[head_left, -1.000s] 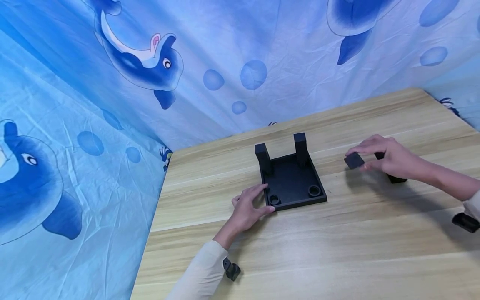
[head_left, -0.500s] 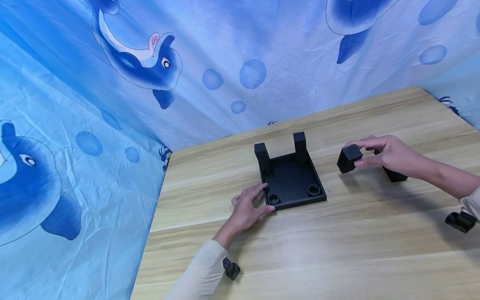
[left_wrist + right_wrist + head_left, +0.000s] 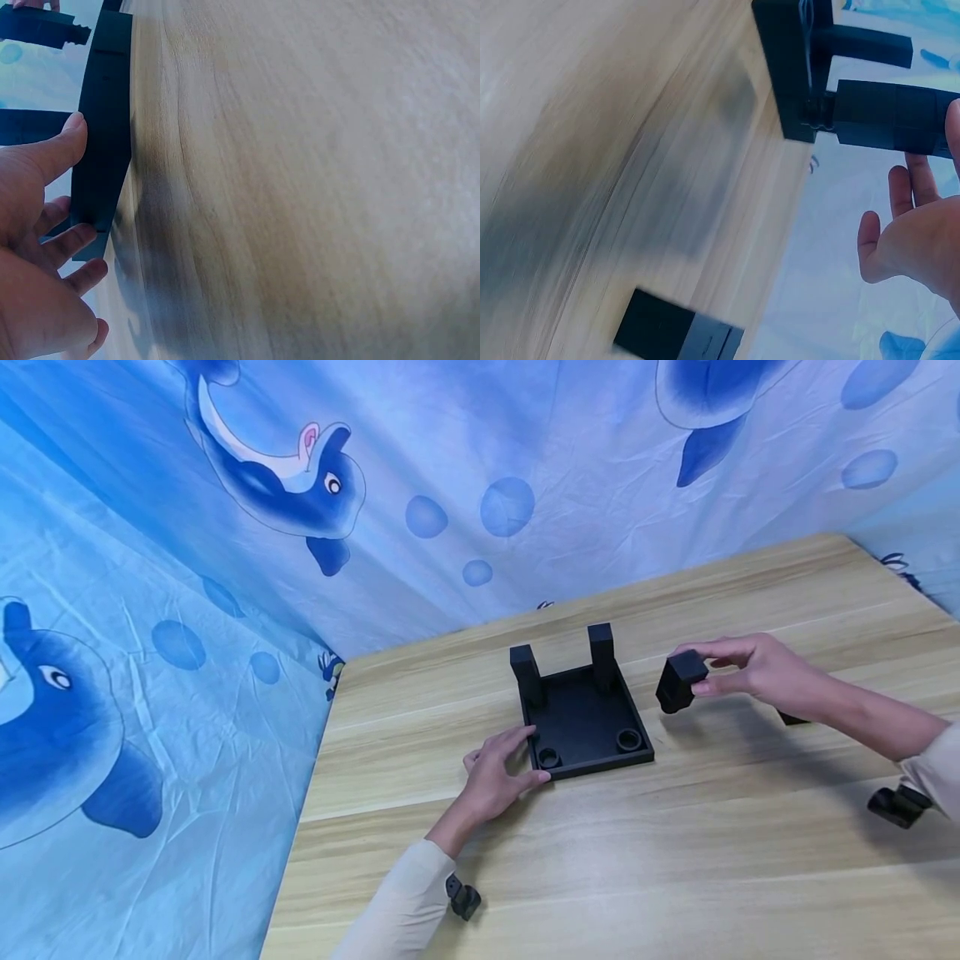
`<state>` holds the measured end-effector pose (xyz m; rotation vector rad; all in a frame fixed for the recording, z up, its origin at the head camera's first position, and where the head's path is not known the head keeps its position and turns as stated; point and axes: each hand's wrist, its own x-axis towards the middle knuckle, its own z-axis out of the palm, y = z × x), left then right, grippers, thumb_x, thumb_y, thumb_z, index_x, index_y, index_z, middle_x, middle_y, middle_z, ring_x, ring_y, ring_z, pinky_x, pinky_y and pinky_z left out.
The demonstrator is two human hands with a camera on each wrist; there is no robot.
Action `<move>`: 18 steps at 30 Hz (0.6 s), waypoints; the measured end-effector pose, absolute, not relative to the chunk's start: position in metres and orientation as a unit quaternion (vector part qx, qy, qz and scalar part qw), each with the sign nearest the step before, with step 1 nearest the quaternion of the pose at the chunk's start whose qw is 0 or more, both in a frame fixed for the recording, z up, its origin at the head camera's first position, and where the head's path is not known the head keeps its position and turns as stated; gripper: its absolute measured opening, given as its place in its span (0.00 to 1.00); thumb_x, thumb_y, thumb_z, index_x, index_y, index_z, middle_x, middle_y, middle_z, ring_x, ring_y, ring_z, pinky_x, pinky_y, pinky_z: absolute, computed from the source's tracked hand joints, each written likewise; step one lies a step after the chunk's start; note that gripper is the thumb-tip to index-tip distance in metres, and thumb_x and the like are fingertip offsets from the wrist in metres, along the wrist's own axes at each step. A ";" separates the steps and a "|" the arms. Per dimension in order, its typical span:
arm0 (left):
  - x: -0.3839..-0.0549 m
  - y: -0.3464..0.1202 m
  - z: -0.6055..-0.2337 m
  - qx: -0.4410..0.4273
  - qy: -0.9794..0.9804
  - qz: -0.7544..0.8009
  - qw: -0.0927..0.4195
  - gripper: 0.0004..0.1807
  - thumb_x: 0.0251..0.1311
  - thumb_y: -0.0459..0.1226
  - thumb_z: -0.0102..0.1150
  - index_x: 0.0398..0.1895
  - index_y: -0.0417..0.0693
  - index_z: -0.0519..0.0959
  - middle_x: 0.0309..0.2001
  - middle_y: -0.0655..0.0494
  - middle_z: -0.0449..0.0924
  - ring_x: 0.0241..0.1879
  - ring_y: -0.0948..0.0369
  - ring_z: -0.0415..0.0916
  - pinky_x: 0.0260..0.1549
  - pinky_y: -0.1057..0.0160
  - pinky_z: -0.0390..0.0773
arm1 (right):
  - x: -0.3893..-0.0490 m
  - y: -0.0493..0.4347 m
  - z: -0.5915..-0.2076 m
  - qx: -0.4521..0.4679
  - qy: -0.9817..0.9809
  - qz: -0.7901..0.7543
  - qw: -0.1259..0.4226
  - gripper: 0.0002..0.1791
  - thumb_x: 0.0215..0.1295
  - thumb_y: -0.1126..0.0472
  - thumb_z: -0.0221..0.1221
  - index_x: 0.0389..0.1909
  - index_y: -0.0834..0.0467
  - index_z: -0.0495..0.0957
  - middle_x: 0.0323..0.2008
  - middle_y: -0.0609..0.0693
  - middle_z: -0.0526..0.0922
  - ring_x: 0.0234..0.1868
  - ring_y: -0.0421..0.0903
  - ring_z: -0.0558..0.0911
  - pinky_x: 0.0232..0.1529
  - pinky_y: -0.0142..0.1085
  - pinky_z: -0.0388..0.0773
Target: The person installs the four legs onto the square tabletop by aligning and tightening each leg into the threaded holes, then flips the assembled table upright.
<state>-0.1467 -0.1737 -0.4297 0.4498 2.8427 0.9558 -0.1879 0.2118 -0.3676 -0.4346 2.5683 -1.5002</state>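
A black square base (image 3: 581, 718) with a raised rim lies on the table. Two square legs (image 3: 602, 656) stand upright at its far corners, and round sockets (image 3: 628, 741) sit at its near corners. My left hand (image 3: 495, 777) holds the near left corner, thumb on the front edge and forefinger on the left rim. To the right of the base, my right hand (image 3: 757, 668) pinches another black square leg (image 3: 681, 681) between thumb and fingers, raised and slightly tilted. Its narrower threaded end (image 3: 79, 34) shows in the left wrist view, pointing away from that hand.
One more black block (image 3: 675, 330) lies on the wooden table (image 3: 675, 860), mostly hidden behind the right forearm in the head view. A blue dolphin-print curtain (image 3: 450, 460) hangs along the table's back and left sides. Each wrist carries a small black camera (image 3: 463, 900).
My right hand has moved left towards the base with the leg, which has turned so that its long side and lower end show. The left hand and the base have stayed put.
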 end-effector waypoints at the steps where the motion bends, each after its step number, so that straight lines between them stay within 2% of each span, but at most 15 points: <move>1: -0.147 -0.174 -0.430 0.146 0.936 0.314 0.056 0.39 0.53 0.51 0.68 0.70 0.60 0.66 0.70 0.58 0.63 0.69 0.57 0.56 0.59 0.43 0.46 | -0.187 0.209 -0.366 -0.146 0.850 -0.502 0.069 0.27 0.57 0.57 0.68 0.60 0.49 0.77 0.55 0.38 0.79 0.53 0.33 0.72 0.45 0.25 0.70; 8: -0.148 -0.173 -0.429 0.145 0.936 0.317 0.058 0.39 0.54 0.50 0.68 0.70 0.59 0.66 0.70 0.59 0.63 0.69 0.58 0.56 0.59 0.44 0.46 | -0.183 0.195 -0.360 -0.163 0.827 -0.530 0.093 0.30 0.57 0.58 0.68 0.63 0.54 0.75 0.55 0.39 0.79 0.53 0.41 0.74 0.45 0.28 0.73; 13: -0.147 -0.173 -0.428 0.145 0.935 0.319 0.059 0.39 0.54 0.51 0.68 0.70 0.59 0.66 0.70 0.58 0.63 0.69 0.57 0.56 0.59 0.43 0.46 | -0.182 0.187 -0.362 -0.161 0.829 -0.527 0.100 0.29 0.58 0.57 0.68 0.62 0.50 0.75 0.59 0.45 0.77 0.53 0.40 0.74 0.45 0.30 0.74; 18: -0.148 -0.173 -0.429 0.149 0.934 0.319 0.056 0.39 0.54 0.51 0.68 0.69 0.58 0.66 0.70 0.58 0.63 0.69 0.57 0.57 0.58 0.44 0.47 | -0.182 0.182 -0.364 -0.190 0.802 -0.554 0.117 0.31 0.59 0.58 0.67 0.64 0.56 0.73 0.60 0.48 0.76 0.53 0.39 0.77 0.46 0.31 0.75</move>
